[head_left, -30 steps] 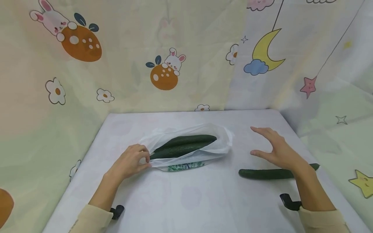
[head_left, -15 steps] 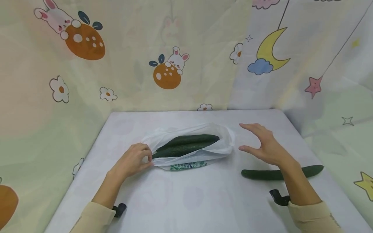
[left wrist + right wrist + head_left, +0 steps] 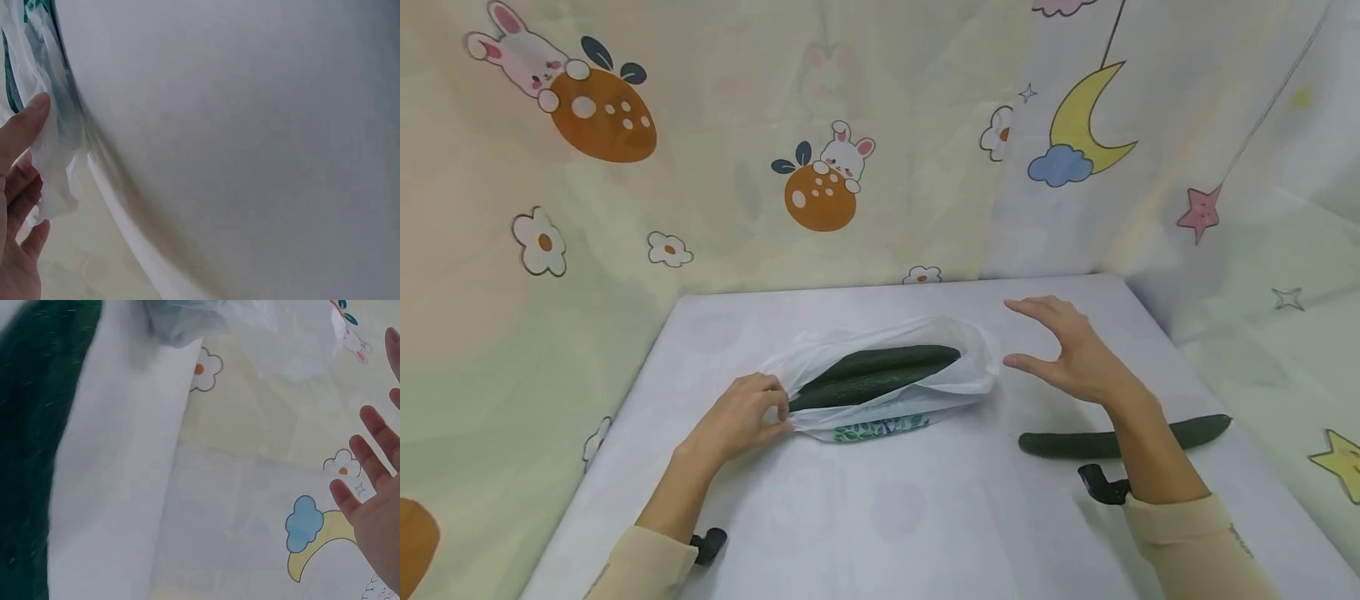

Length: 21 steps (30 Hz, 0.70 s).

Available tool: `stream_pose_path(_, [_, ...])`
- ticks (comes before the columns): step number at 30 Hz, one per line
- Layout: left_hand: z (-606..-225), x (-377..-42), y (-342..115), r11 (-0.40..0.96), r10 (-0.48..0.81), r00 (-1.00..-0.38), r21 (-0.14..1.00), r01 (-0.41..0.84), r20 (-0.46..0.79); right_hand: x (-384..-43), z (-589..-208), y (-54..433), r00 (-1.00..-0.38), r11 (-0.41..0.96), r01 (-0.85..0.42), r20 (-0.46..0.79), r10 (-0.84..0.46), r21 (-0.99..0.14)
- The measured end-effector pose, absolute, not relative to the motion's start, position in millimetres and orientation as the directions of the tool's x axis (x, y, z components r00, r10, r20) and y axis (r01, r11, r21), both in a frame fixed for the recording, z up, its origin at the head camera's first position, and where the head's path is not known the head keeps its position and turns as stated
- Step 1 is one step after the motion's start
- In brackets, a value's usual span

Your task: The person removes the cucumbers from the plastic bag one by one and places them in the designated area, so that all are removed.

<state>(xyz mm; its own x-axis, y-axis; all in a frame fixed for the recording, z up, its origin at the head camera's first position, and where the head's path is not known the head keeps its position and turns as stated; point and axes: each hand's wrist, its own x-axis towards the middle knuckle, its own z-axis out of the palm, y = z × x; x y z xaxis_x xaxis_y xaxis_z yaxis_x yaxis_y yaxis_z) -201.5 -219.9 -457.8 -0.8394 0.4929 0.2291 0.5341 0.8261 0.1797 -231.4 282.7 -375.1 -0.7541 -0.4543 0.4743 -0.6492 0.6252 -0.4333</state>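
Note:
A white plastic bag (image 3: 958,385) with a green leaf print lies on its side in the middle of the table, its mouth spread wide. Inside it, dark green cucumbers (image 3: 880,373) lie side by side. My left hand (image 3: 737,421) pinches the left end of the bag; in the left wrist view the thumb (image 3: 28,122) presses on the plastic with fingers behind it. My right hand (image 3: 1075,350) hovers just right of the bag, thumb and fingers spread apart and holding nothing. Another cucumber (image 3: 1067,445) rests on the table below, partly hidden behind the right forearm.
The white-covered table (image 3: 880,517) ends at a back edge against a printed cloth curtain (image 3: 722,150), which also hangs along both sides. Black wrist camera mounts (image 3: 1103,485) stick out at both sleeves.
My right hand has moved left and away from me, over past the loose cucumber toward the bag's right end. The left hand keeps its pinch on the bag.

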Motion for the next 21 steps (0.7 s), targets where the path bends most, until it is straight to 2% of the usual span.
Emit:
stream_pose_path(12, [-453.2, -207.5, -213.9, 0.841, 0.474, -0.861, 0.192, 0.505, 0.185, -242.9, -367.4, 257.3, -0.728, 0.568, -0.684, 0.481, -0.489, -0.457])
stream_pose_path(21, [-457.6, -200.5, -220.3, 0.829, 0.461, -0.863, 0.248, 0.502, 0.207, -245.5, -375.5, 209.4, -0.646, 0.430, -0.760, 0.493, -0.582, -0.488])
